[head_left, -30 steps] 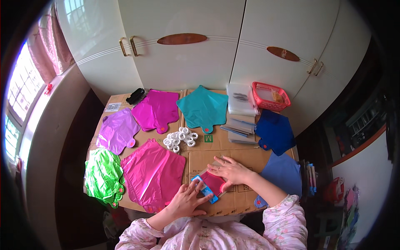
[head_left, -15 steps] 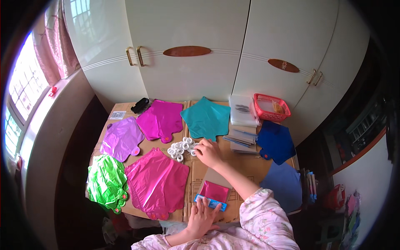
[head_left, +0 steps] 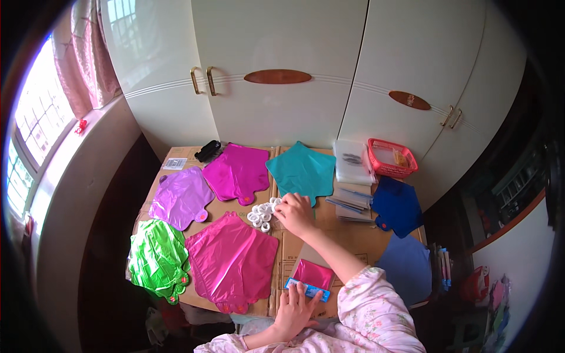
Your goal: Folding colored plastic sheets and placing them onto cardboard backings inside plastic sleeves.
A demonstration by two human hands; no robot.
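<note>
Cardboard table (head_left: 353, 247); right hand (head_left: 296, 213) fingers touch white rings (head_left: 262, 214) beside them.

cluster of small white rings (head_left: 262, 215) mid-table; flat pink foil packet with blue header (head_left: 311, 277) near the front edge

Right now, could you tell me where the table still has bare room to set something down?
Bare cardboard shows between the white rings, the pink balloon and the small packet, and between the right hand and the dark blue balloon. The left half is crowded with foil balloons.
</note>
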